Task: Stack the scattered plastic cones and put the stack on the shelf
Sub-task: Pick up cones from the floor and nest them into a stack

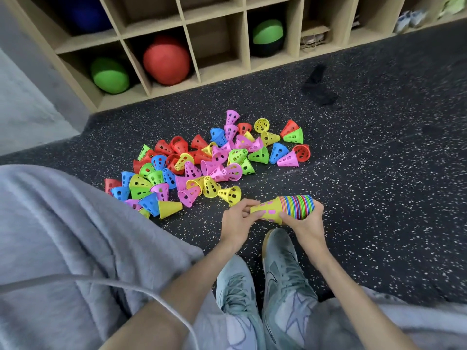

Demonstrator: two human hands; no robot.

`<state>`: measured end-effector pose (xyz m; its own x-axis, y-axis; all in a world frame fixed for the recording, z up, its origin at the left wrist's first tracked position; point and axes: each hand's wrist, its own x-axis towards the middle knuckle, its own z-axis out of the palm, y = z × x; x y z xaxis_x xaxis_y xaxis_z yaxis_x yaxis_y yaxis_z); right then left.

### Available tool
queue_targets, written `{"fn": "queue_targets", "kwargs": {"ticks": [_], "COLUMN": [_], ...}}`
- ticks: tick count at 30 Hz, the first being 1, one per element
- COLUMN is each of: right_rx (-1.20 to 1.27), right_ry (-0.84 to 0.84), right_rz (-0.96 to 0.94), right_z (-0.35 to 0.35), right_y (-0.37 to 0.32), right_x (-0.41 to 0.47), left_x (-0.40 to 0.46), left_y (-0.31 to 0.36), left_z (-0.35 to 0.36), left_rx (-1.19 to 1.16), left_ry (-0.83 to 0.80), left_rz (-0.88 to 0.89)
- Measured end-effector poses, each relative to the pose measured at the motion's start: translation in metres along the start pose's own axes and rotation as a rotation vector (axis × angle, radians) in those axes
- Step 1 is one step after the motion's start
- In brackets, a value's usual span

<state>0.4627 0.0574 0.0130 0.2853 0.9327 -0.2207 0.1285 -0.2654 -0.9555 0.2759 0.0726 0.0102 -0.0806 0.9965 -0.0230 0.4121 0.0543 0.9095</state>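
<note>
Two hands were on the stack [285,207], held sideways just above the floor [379,173]: left hand [237,219] pinching its narrow yellow end, right hand [304,219] wrapped round the ringed rims. Loose cones [202,162] lay heaped nearby, the shelf [192,34] well beyond with balls in its cubbies.
</note>
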Motion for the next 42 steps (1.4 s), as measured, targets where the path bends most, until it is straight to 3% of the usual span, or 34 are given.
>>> {"fn": "queue_targets", "kwargs": {"ticks": [4,8,13,19,24,30,34,42], "right_rx": [-0.038,-0.023,-0.052,-0.032,0.021,0.056,0.057,0.077], "right_ry": [0.066,0.090,0.095,0.114,0.118,0.104,0.124,0.243], "right_rz": [-0.007,0.029,0.048,0.073,0.102,0.135,0.135,0.112], "right_z": [0.005,0.007,0.004,0.006,0.010,0.014,0.009,-0.014], "right_y": [-0.001,0.006,0.018,0.035,0.039,0.042,0.033,0.000], "right_x": [0.000,0.002,0.006,0.020,0.033,0.039,0.037,0.031], "left_x": [0.012,0.039,0.080,0.128,0.144,0.146,0.124,0.066], "left_y": [-0.002,-0.020,-0.037,-0.047,-0.059,-0.063,-0.049,0.006], "left_z": [-0.009,-0.018,-0.027,-0.025,-0.030,-0.038,-0.024,0.003], "left_rx": [0.041,0.237,0.513,0.706,0.817,0.858,0.691,0.678], "left_ry": [-0.042,0.018,-0.114,-0.269,-0.248,-0.253,-0.331,-0.497], "left_rz": [0.001,-0.022,-0.137,-0.061,-0.048,-0.010,0.005,0.216]}}
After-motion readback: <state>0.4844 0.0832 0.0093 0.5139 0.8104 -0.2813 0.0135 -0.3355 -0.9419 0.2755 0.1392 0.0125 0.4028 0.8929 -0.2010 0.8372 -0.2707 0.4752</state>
